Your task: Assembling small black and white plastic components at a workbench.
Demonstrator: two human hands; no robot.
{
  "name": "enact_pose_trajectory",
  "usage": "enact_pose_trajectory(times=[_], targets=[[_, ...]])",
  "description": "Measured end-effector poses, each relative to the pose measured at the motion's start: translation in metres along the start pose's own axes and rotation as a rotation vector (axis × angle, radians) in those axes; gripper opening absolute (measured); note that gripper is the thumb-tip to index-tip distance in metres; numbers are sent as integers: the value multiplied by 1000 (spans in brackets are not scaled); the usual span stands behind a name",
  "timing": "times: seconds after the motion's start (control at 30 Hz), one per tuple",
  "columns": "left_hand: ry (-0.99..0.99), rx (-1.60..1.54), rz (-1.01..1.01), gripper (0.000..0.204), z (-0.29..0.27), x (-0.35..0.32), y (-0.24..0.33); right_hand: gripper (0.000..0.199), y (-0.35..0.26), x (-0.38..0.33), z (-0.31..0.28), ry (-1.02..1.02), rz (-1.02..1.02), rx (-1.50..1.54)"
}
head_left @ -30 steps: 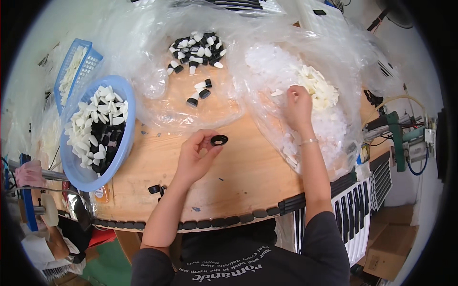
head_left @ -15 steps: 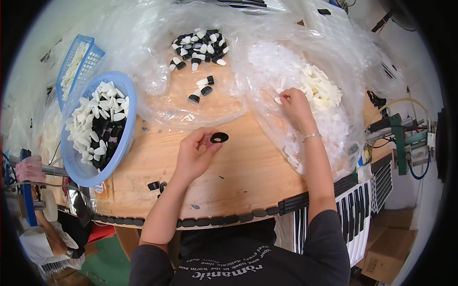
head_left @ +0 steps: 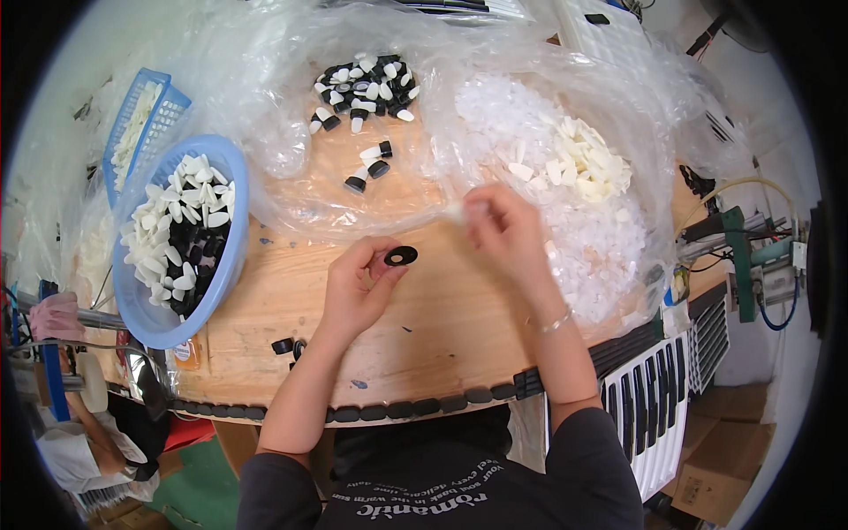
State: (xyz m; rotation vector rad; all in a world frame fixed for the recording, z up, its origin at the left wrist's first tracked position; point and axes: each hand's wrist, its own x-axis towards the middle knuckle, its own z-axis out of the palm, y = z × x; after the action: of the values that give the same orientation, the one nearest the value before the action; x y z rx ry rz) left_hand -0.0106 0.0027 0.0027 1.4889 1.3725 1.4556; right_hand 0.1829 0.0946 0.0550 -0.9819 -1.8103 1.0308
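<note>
My left hand (head_left: 360,281) pinches a round black cap (head_left: 401,256) with a pale opening showing in its top. To its right, my right hand (head_left: 503,225) is smeared by motion, its fingers pinched on a small white piece (head_left: 456,212) whose outline is blurred. Beyond that hand, cream-white flat pieces (head_left: 590,163) lie heaped over small translucent white pieces (head_left: 594,256) on a clear plastic sheet. Farther off, black caps with white tongue-shaped pieces in them (head_left: 367,88) sit in a pile, and several more (head_left: 375,159) lie nearer.
At the left a blue basin (head_left: 243,238) holds white pieces and black caps, with a blue basket (head_left: 177,99) behind it. Loose black caps (head_left: 283,345) lie near my left forearm. Dark pads (head_left: 402,409) line the table's front edge. Another person's arm (head_left: 102,433) shows at lower left.
My right hand has moved left and nearer from the cream-white heap, bringing a small white piece toward the black cap. My left hand has barely shifted.
</note>
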Motion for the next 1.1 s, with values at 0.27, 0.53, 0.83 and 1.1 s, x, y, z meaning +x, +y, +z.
enact_pose_trajectory(times=[0.27, 0.53, 0.83, 1.1], targets=[[-74, 94, -38, 27, 0, 2, 10, 22, -2, -23, 27, -55, -434, -124], [-80, 104, 53, 26, 1, 2, 12, 23, 2, -22, 27, -92, -478, -141], [-87, 119, 37, 26, 0, 2, 19, 22, 10, -24, 34, -241, -331, 68], [21, -70, 2, 26, 11, -3, 8, 17, 20, -31, 43, -256, -23, 387]])
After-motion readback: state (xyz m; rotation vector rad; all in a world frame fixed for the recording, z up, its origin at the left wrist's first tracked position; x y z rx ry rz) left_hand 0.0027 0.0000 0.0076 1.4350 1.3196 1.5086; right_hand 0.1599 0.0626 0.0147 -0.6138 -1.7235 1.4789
